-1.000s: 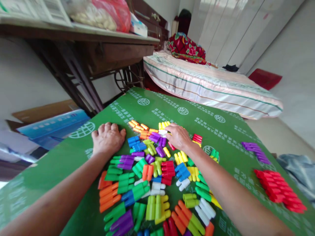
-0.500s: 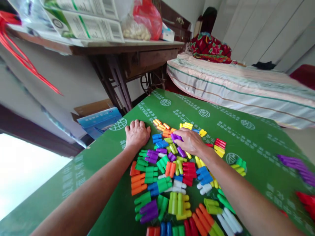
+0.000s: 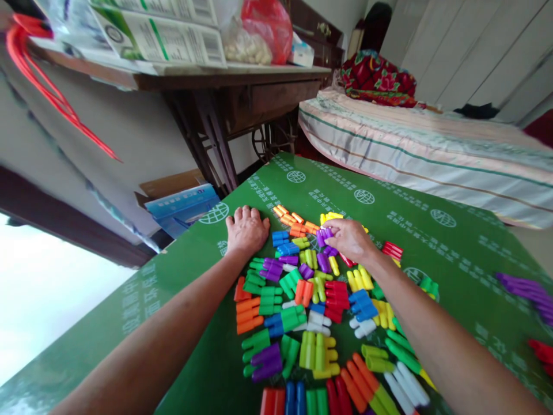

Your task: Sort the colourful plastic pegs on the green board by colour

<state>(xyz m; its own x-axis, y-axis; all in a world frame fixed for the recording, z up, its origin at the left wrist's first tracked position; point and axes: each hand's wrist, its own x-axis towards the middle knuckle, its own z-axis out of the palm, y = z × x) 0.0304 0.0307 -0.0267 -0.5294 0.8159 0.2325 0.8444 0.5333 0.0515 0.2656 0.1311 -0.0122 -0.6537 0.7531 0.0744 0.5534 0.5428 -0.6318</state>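
My left hand (image 3: 247, 230) rests palm down on the green board, fingers out, just left of a blue plastic building piece (image 3: 280, 238). My right hand (image 3: 352, 239) pinches a purple plastic building piece (image 3: 322, 236) between thumb and fingers at the far side of the spread. Orange pieces (image 3: 298, 229) lie left of that hand, and yellow pieces (image 3: 330, 217) lie beyond it, partly covered. Below the right hand are another purple piece (image 3: 324, 262) and a red piece (image 3: 347, 260). Several pronged pieces in green, white, blue and red cover the board between my forearms.
The green board (image 3: 432, 253) bears white printing. Purple pieces (image 3: 525, 294) and red pieces (image 3: 542, 353) lie at its right edge. Behind stand a wooden table (image 3: 194, 80) with boxes and bags, and a bed (image 3: 415, 138). A blue box (image 3: 184, 207) sits beyond the left edge.
The view has shifted slightly, so the scene sits a little further right. My right hand still holds the purple piece, now tilted more upright. My left hand stays flat on the board.
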